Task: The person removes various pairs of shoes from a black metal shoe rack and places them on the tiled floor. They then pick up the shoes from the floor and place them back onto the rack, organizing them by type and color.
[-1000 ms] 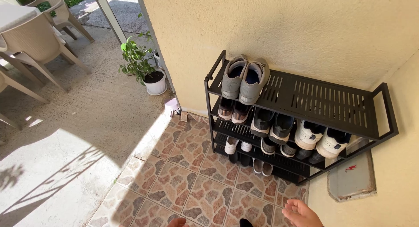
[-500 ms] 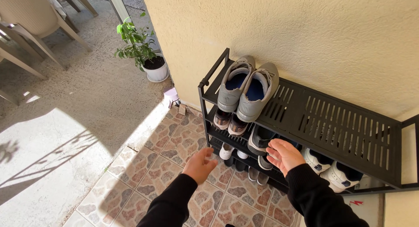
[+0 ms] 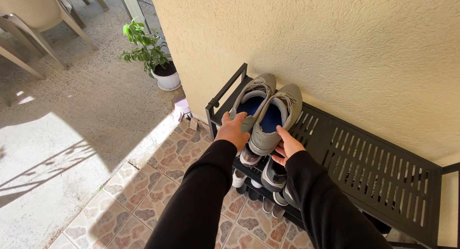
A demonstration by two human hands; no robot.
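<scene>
Here both hands' fingers (image 3: 238,117) grip grey sneakers (image 3: 268,112) (top of black rack (image 3: 364,158)).

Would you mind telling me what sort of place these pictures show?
Probably the covered entrance of a house, opening onto a patio. A black shoe rack stands against a rough yellow wall on patterned tiles, with a potted plant and plastic chairs outside on concrete.

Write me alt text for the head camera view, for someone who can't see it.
Seen from above, a person's left hand and right hand, in black sleeves, grip the heels of a pair of grey sneakers on the top shelf of a black metal shoe rack against a yellow wall. More shoes fill the lower shelves; a potted plant stands on the patio beyond.
</scene>
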